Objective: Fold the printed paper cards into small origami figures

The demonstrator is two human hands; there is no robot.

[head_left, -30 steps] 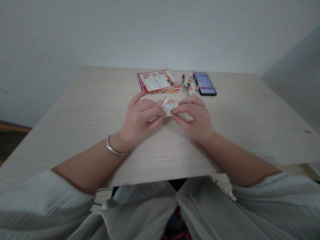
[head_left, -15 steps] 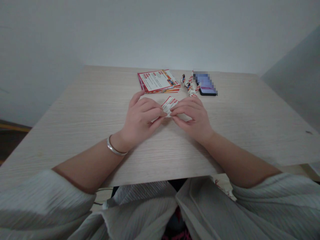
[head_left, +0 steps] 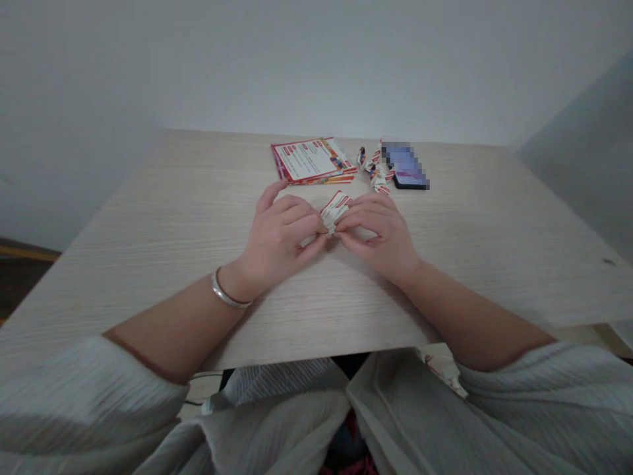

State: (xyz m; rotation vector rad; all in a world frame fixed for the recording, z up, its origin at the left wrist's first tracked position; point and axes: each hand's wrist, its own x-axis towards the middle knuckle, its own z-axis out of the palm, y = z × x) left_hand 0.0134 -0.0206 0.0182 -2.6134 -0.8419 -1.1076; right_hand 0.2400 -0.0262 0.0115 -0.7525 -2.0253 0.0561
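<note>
Between my two hands is a small piece of printed paper (head_left: 334,207), white with red marks and folded or creased. My left hand (head_left: 285,231) pinches its near end between thumb and forefinger, the little-finger side raised toward the stack behind. From the other side, my right hand (head_left: 378,227) pinches the same end, thumb and fingertips together. The fingertips of both hands almost meet, and they hide part of the paper's lower edge.
Behind my hands lies a stack of printed leaflets (head_left: 316,160). Several crumpled or folded paper pieces (head_left: 378,177) sit to its right, beside a phone (head_left: 409,168) with a lit screen. A wall stands at the back edge of the wooden table (head_left: 148,218).
My right fingertips have shifted slightly left, closer to the left ones. A bit more of the paper's upper part shows. Everything else on the table stays in place.
</note>
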